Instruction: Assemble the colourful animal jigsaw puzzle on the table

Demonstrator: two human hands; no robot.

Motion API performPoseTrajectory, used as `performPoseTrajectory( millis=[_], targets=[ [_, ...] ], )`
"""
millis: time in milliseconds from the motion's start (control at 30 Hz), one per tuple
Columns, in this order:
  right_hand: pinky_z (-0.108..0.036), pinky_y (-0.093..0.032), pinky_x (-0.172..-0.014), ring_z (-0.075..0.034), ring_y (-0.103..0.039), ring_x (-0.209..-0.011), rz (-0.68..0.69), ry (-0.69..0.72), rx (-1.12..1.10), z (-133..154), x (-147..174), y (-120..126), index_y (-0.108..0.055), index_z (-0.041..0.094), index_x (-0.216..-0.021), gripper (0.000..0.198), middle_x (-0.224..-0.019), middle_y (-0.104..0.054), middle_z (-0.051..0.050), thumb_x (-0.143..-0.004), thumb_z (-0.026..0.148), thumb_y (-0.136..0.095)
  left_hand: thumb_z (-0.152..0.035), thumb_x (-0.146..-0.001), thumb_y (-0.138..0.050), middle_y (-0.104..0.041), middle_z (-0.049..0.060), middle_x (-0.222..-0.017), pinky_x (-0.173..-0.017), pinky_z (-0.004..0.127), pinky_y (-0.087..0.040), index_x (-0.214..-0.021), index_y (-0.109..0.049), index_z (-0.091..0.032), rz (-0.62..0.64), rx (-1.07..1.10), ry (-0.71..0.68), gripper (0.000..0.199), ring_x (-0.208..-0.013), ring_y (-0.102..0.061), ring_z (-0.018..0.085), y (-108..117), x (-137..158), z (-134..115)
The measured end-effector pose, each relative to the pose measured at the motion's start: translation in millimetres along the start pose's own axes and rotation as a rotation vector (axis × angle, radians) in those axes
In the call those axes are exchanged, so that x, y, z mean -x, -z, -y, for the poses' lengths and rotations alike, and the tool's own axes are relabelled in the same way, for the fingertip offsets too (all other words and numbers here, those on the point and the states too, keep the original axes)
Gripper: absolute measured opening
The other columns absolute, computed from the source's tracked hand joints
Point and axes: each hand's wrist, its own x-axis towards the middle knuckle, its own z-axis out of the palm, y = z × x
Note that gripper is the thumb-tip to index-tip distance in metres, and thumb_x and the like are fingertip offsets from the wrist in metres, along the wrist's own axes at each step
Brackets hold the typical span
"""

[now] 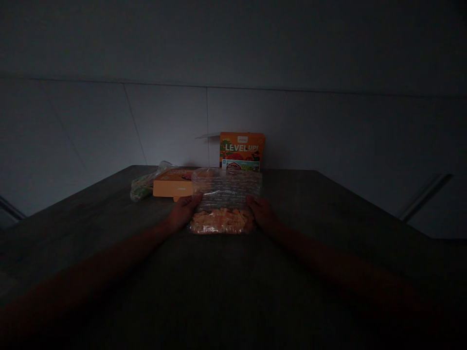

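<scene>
Between my two hands is a clear plastic bag (224,197), held upright, with orange and pinkish small pieces gathered in its lower part. My left hand (184,210) grips the bag's left edge, thumb on the front. On the opposite edge, my right hand (263,212) pinches the plastic in the same way. White print runs across the bag's upper part. The dim light hides what the pieces are exactly.
An orange box (242,146) marked "LEVEL UP!" stands at the back against the white panels. Left of the bag lies an open orange box (172,187), beside another clear bag (142,188) with greenish contents. All rest on a dark grey table (299,192).
</scene>
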Motion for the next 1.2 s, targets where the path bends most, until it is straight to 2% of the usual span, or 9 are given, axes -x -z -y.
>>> performPoseTrajectory(
  millis=[100, 200, 300, 400, 467, 567, 667, 867, 1200],
  targets=[
    [-0.028, -0.034, -0.053, -0.016, -0.047, -0.057, -0.123, -0.02, 0.039, -3.3, -3.2, 4.3, -0.051, 0.021, -0.055, 0.053, -0.055, -0.051, -0.001, -0.078, 0.069, -0.049, -0.064, -0.084, -0.053, -0.07, 0.007, -0.092, -0.064, 0.028, -0.051, -0.106, -0.063, -0.015, -0.082, -0.064, -0.096, 0.055, -0.077, -0.065, 0.021, 1.8, -2.3, -1.1],
    [-0.028, -0.033, -0.052, -0.017, -0.048, -0.058, -0.22, -0.039, 0.061, -7.0, -7.3, 8.6, -0.052, 0.021, -0.057, 0.053, -0.056, -0.052, -0.002, -0.079, 0.069, -0.046, -0.059, -0.086, -0.054, -0.065, 0.004, -0.089, -0.066, 0.028, -0.049, -0.1, -0.061, -0.018, -0.107, -0.175, -0.196, 0.044, -0.076, -0.06, 0.018, 3.1, 1.6, -5.2],
    [-0.027, -0.032, -0.051, -0.016, -0.049, -0.057, -0.264, -0.052, 0.066, -8.8, -10.0, 10.2, -0.054, 0.019, -0.059, 0.054, -0.057, -0.053, -0.002, -0.08, 0.068, -0.045, -0.054, -0.079, -0.067, -0.062, 0.002, -0.081, -0.073, 0.03, -0.049, -0.081, -0.064, -0.019, 0.014, -0.316, -0.296, 0.035, -0.076, -0.058, 0.019, 0.7, 12.0, -8.6],
    [-0.026, -0.034, -0.052, -0.015, -0.05, -0.058, -0.275, -0.055, 0.059, -8.8, -10.8, 9.4, -0.057, 0.018, -0.061, 0.054, -0.058, -0.055, -0.002, -0.08, 0.067, -0.046, -0.048, -0.076, -0.072, -0.063, 0.006, -0.101, -0.087, 0.036, -0.048, -0.101, -0.065, -0.021, 0.182, -0.564, -0.483, 0.038, -0.094, -0.059, 0.024, -5.1, 21.1, -8.5],
    [-0.026, -0.035, -0.053, -0.015, -0.052, -0.059, -0.271, -0.05, 0.053, -8.4, -10.5, 8.5, -0.058, 0.018, -0.062, 0.054, -0.059, -0.057, -0.002, -0.08, 0.068, -0.047, -0.045, -0.083, -0.066, -0.061, 0.008, -0.108, -0.088, 0.037, -0.047, -0.111, -0.062, -0.021, 0.211, -0.673, -0.549, 0.036, -0.099, -0.058, 0.025, -8.7, 22.7, -7.3],
    [-0.027, -0.036, -0.054, -0.016, -0.053, -0.06, -0.266, -0.047, 0.05, -8.1, -9.9, 8.1, -0.058, 0.018, -0.063, 0.053, -0.061, -0.058, -0.002, -0.079, 0.068, -0.047, -0.036, -0.089, -0.054, -0.062, 0.007, -0.096, -0.08, 0.033, -0.048, -0.094, -0.063, -0.019, 0.183, -0.64, -0.486, 0.02, -0.088, -0.06, 0.022, -10.2, 19.2, -6.2],
    [-0.028, -0.035, -0.055, -0.017, -0.053, -0.061, -0.273, -0.053, 0.055, -7.9, -9.9, 8.9, -0.056, 0.02, -0.06, 0.05, -0.061, -0.058, -0.003, -0.08, 0.065, -0.048, -0.031, -0.087, -0.051, -0.064, 0.006, -0.088, -0.074, 0.031, -0.047, -0.082, -0.061, -0.019, 0.16, -0.591, -0.416, 0.017, -0.081, -0.061, 0.02, -7.5, 13.5, -5.0],
    [-0.03, -0.037, -0.055, -0.018, -0.054, -0.061, -0.253, -0.059, 0.075, -7.4, -10.0, 9.3, -0.057, 0.02, -0.058, 0.047, -0.062, -0.06, -0.005, -0.082, 0.06, -0.049, -0.036, -0.084, -0.051, -0.063, 0.002, -0.071, -0.061, 0.027, -0.044, -0.076, -0.059, -0.018, 0.076, -0.521, -0.262, 0.022, -0.068, -0.06, 0.019, 0.9, 5.4, 1.4],
    [-0.026, -0.034, -0.052, -0.015, -0.052, -0.058, -0.252, -0.059, 0.085, -6.3, -9.2, 8.9, -0.056, 0.019, -0.059, 0.053, -0.058, -0.057, -0.003, -0.08, 0.067, -0.047, -0.037, -0.077, -0.053, -0.062, 0.001, -0.069, -0.061, 0.028, -0.042, -0.073, -0.059, -0.018, 0.02, -0.482, -0.176, 0.019, -0.068, -0.058, 0.019, 2.1, 3.4, 1.4]
  ],
)
